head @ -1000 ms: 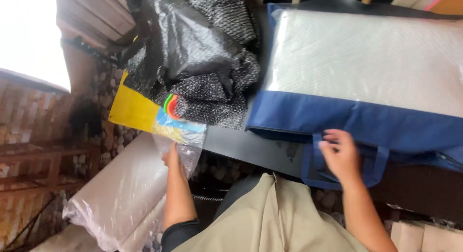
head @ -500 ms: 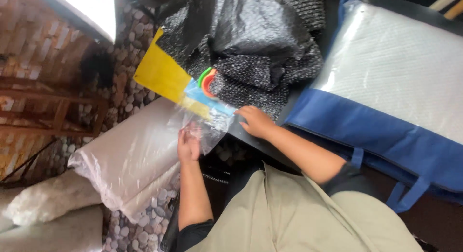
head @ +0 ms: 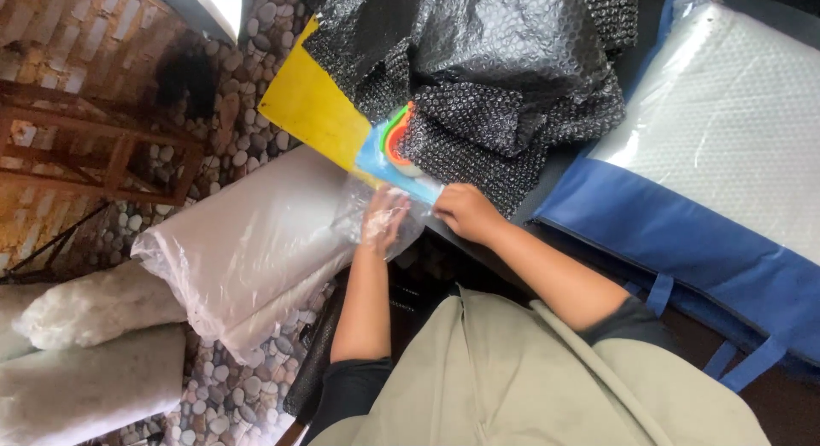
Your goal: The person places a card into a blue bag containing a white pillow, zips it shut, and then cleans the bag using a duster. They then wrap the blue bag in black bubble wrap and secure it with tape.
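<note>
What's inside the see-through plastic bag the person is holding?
The left hand is inside the clear plastic bag, showing through it. The right hand pinches a yellow and blue card at the bag's mouth. Black bubble wrap covers part of the card.
</note>
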